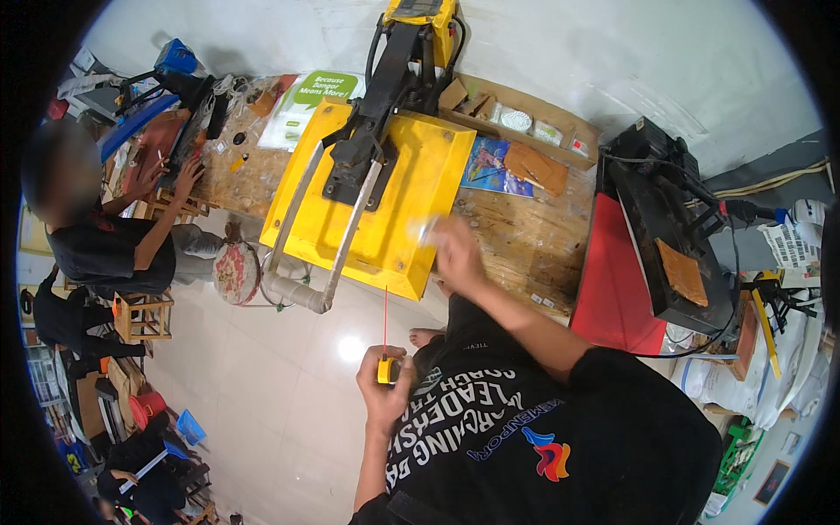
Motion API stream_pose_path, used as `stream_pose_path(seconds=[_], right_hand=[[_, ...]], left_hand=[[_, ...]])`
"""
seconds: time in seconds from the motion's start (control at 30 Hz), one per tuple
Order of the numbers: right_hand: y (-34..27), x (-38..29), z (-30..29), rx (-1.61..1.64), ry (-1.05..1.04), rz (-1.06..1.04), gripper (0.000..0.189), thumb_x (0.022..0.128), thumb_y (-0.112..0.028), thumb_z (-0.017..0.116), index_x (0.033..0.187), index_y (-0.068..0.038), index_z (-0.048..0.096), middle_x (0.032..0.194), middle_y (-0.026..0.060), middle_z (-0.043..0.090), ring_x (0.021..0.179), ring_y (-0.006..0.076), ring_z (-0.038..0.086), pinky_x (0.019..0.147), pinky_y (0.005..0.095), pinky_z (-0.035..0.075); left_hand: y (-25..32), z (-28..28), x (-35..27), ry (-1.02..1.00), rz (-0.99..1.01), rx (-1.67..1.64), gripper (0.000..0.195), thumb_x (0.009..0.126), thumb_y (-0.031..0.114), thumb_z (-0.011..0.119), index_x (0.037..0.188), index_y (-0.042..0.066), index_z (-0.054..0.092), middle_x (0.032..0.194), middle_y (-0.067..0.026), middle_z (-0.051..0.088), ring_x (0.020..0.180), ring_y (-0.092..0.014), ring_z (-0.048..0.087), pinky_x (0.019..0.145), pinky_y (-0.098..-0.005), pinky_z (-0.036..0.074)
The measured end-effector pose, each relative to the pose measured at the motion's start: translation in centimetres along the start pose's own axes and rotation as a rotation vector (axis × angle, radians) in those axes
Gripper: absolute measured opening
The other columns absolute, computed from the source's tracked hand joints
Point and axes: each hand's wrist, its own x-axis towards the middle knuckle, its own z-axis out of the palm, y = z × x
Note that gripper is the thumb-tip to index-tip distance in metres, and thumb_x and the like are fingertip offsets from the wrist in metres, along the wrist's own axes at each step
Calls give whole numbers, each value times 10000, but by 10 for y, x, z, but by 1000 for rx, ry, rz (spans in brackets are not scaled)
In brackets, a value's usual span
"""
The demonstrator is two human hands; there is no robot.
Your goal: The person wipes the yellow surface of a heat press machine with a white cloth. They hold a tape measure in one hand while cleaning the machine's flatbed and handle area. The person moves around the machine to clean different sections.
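Observation:
In the head view my left hand grips a small yellow-and-black hand tool. A thin red strip or shaft runs from it up to the front edge of a yellow heat press platen. Motion blurs my right hand, which is over the platen's right front corner. Something whitish shows at its fingertips, too blurred to name. Grey wrapping covers the press's U-shaped handle, which juts out past the front of the platen to the left of both hands.
The press stands on a worn wooden bench against the wall. Behind lies an open cardboard box of packets; to the right is a second, black press. At left a co-worker is at the bench, near a round stool.

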Motion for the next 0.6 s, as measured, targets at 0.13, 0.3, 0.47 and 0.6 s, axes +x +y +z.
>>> stream_pose_path(seconds=[0.13, 0.3, 0.47, 0.6], right_hand=[[109, 107, -5, -108, 308, 192, 200, 950, 94, 632, 1125, 38, 712, 1139, 269, 680, 1085, 510, 665, 946, 553, 534], [65, 97, -7, -59, 154, 140, 246, 945, 99, 642, 1150, 5, 741, 1163, 240, 707, 1122, 480, 700, 965, 505, 570], [-5, 86, -17, 30, -150, -172, 310, 918, 129, 640, 1159, -19, 767, 1224, 208, 741, 1164, 414, 726, 1032, 505, 600], [13, 124, -27, -148, -93, 14, 267, 928, 127, 661, 1119, -6, 794, 1173, 206, 755, 1149, 410, 739, 1026, 495, 608]], left_hand=[[6, 4, 7, -12, 14, 9, 150, 974, 12, 813, 1088, 15, 716, 984, -60, 744, 847, -125, 673, 789, -312, 565], [11, 9, 14, 5, -7, 11, 152, 966, 8, 813, 1081, 13, 713, 989, -63, 745, 858, -130, 676, 797, -315, 566], [11, 17, 22, 48, 6, -1, 159, 955, 2, 810, 1082, 7, 713, 993, -87, 762, 895, -154, 700, 836, -328, 577], [12, 20, 26, 55, 15, -29, 160, 956, 6, 810, 1083, 2, 714, 1038, -103, 787, 933, -182, 722, 886, -347, 588]])
